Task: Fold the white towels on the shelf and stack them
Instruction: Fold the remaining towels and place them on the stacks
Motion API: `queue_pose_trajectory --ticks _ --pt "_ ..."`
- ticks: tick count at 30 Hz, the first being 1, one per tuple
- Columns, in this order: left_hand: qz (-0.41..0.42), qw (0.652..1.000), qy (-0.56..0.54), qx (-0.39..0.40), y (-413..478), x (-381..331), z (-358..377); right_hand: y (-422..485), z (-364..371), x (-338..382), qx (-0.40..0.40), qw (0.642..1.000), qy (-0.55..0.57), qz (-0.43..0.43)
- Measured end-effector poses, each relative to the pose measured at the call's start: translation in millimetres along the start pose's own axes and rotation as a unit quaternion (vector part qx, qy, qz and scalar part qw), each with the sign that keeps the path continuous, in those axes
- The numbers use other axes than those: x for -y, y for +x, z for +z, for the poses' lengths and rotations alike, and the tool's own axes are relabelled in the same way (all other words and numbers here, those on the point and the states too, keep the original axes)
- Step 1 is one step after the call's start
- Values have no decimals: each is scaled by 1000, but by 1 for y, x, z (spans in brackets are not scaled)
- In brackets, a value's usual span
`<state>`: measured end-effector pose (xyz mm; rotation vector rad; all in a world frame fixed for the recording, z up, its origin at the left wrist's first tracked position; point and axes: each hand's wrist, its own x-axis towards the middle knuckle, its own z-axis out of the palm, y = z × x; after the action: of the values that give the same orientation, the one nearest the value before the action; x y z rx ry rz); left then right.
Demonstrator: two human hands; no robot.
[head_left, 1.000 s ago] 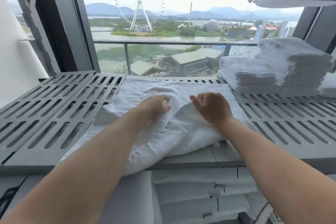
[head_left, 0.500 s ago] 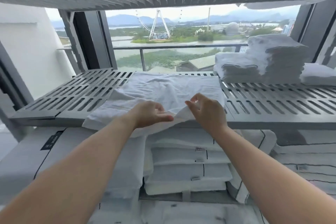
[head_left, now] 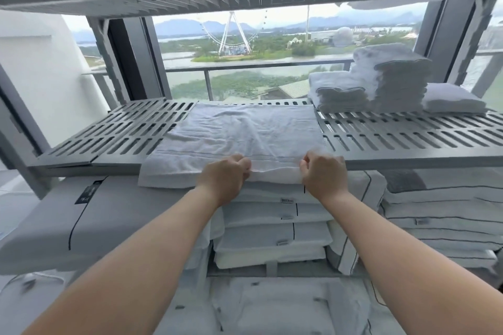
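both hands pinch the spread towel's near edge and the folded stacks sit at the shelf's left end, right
No: the head view shows the folded stacks at the right end of the shelf. The left hand and right hand do pinch the near edge of the spread towel.

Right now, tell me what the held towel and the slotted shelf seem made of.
The towel: likely cotton terry, matte white; it wrinkles and drapes over the edge. The shelf: probably moulded plastic, possibly coated metal; matte grey, uniform slots.
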<state>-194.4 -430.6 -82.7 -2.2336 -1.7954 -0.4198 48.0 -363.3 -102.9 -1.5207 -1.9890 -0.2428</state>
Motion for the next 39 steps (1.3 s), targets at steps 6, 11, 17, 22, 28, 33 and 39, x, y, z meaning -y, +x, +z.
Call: queue_pose_trajectory --ticks 6,11,17,22,28,33,39 --pt "79 995 52 -36 -8 -12 7 -3 -5 -23 34 998 -55 16" --pt "58 993 100 -26 -22 2 16 -7 -3 -29 61 997 -36 -9" --pt "51 994 82 -44 -24 2 13 -6 -4 -28 104 991 -70 -36" --pt "47 991 81 -92 -4 2 -1 2 -6 -13 40 998 -6 -47" --pt "-17 991 39 -126 42 22 -3 39 1 20 -27 995 38 -86" --pt "-66 991 20 -113 97 66 12 93 26 39 -21 996 34 -83" --pt "-92 994 -11 -52 162 121 34 159 63 46 102 994 -3 -29"
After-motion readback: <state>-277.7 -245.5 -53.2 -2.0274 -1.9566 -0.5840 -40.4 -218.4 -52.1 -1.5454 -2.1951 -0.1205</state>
